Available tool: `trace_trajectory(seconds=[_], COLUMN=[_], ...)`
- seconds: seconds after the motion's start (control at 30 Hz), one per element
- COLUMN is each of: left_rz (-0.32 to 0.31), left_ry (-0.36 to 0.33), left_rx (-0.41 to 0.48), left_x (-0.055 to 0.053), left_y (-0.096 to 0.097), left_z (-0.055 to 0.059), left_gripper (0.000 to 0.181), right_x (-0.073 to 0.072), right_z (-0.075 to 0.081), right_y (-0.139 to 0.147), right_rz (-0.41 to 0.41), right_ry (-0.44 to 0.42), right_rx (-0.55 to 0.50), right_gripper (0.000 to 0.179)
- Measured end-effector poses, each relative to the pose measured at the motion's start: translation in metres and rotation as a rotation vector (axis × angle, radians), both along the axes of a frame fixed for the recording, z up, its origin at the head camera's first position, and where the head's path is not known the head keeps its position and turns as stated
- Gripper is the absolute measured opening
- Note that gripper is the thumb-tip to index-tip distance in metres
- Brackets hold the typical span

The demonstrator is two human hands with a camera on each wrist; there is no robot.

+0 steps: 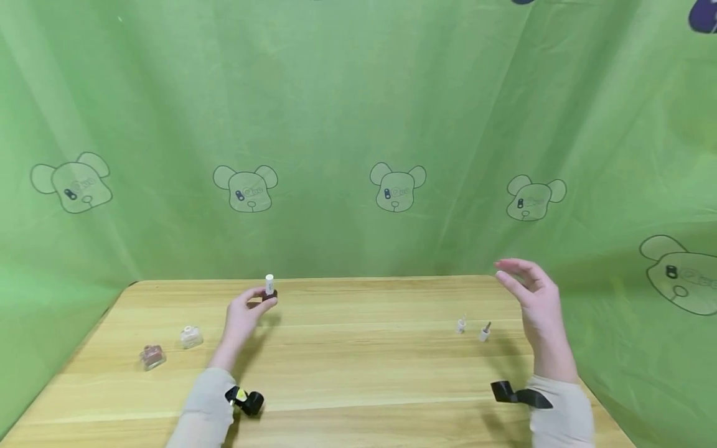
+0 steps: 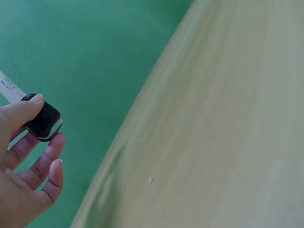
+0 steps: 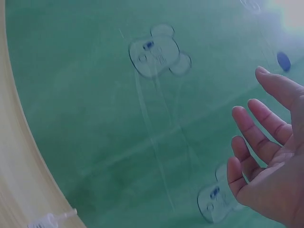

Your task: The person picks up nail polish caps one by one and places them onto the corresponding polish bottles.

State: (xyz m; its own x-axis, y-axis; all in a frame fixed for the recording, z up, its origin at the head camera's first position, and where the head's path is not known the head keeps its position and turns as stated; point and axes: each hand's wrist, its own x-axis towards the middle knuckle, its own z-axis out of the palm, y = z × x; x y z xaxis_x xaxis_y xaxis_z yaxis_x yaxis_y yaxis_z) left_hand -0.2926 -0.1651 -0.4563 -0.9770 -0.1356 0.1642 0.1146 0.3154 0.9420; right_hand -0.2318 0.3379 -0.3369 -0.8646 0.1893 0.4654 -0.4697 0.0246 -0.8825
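My left hand (image 1: 242, 318) pinches a dark nail polish bottle (image 2: 45, 121) between thumb and fingers, raised over the far left part of the table. Its white cap (image 1: 269, 284) is on and points up in the head view. At the right, my right hand (image 1: 539, 305) is held up above the table with its fingers loosely bent and nothing in them. Nearest to it on the table are two white nail polish caps, one with a dark brush (image 1: 485, 333) pointing up, the other with a pale brush (image 1: 461, 325).
Two uncapped nail polish bottles stand at the table's left, one pinkish-brown (image 1: 152, 356) and one clear (image 1: 191, 337). The wooden table (image 1: 358, 373) ends at a green curtain (image 1: 336, 112) printed with bear faces, which also hangs along both sides.
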Motion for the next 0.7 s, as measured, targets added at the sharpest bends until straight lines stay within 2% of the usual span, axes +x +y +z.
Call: trace_trajectory(seconds=[0.17, 0.43, 0.57, 0.7], left_rz=[0.027, 0.032, 0.031, 0.031], left_ry=[-0.003, -0.028, -0.041, -0.005], left_rx=[0.011, 0.077, 0.111, 0.117], left_x=[-0.004, -0.013, -0.015, -0.018], left_y=[-0.006, -0.015, -0.019, -0.023], left_z=[-0.006, -0.024, -0.031, -0.034], left_gripper=[0.04, 0.04, 0.041, 0.041], right_x=[-0.002, -0.005, -0.008, -0.011], right_z=[-0.007, -0.025, -0.036, -0.048], right_y=[0.02, 0.049, 0.061, 0.074], right_rz=[-0.001, 0.081, 0.134, 0.179], right_ry=[0.0, 0.059, 0.07, 0.039], right_rx=[-0.043, -0.121, -0.125, -0.089], right_gripper=[0.033, 0.037, 0.04, 0.043])
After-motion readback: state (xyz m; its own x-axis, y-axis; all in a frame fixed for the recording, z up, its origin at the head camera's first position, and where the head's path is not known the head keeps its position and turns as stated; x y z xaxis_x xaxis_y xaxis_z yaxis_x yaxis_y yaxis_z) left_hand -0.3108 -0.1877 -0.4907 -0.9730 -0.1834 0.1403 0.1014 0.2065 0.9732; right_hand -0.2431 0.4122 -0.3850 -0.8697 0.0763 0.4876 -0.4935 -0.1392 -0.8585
